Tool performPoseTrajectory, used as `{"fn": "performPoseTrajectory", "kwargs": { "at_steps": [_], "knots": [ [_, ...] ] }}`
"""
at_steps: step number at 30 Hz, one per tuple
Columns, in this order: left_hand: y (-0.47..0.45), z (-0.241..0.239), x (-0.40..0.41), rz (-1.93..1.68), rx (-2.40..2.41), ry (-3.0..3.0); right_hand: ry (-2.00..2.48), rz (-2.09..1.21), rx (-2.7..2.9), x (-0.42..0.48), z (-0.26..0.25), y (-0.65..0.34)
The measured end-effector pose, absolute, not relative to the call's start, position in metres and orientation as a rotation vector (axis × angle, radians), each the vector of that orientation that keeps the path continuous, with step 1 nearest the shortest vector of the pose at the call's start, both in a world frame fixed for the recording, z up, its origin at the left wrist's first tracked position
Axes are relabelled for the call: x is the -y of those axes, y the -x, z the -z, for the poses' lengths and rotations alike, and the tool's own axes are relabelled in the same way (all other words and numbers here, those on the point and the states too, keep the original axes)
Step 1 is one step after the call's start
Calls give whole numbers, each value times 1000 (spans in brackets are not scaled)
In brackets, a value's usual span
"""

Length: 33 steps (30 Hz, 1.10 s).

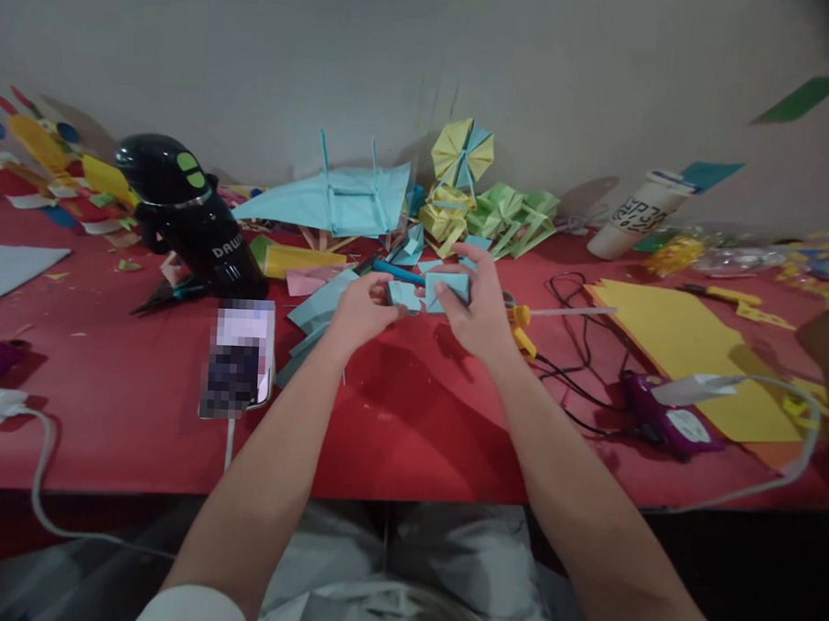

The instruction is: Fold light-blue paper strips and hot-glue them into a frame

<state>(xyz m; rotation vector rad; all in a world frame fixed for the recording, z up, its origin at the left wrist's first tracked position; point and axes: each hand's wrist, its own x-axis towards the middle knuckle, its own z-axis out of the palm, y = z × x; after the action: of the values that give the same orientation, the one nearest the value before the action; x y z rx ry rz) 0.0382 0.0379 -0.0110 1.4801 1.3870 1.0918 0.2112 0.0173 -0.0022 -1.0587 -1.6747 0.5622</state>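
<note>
Both hands are raised over the middle of the red table (408,448). My right hand (480,309) pinches a small folded piece of light blue paper (446,292), thumb on its near face. Close beside it, my left hand (368,307) has its fingers closed on another small light blue paper piece (404,296). The two pieces are nearly side by side; whether they touch I cannot tell. Behind them lies a blue-handled tool (399,271), partly hidden. Light blue paper sheets (318,306) lie left of my left hand. A yellow glue gun (522,324) is partly hidden behind my right hand.
A black tumbler (199,219) and a phone (239,358) stand to the left. Folded paper models (462,157) line the wall. A white cup (642,215), yellow paper sheets (693,359), black cables (577,372) and a purple device (671,418) occupy the right.
</note>
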Motion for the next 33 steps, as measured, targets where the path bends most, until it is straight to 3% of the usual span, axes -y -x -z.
{"fn": "performPoseTrajectory", "kwargs": {
  "at_steps": [11,33],
  "knots": [
    [-40,-7,-27,-1054,-1292,-1575,1028,-250,1820,-15,-11,-225],
    [-41,-6,-24,-1000,-1095,-1609,1089,-113,1993,-18,1,-220]
  ]
}}
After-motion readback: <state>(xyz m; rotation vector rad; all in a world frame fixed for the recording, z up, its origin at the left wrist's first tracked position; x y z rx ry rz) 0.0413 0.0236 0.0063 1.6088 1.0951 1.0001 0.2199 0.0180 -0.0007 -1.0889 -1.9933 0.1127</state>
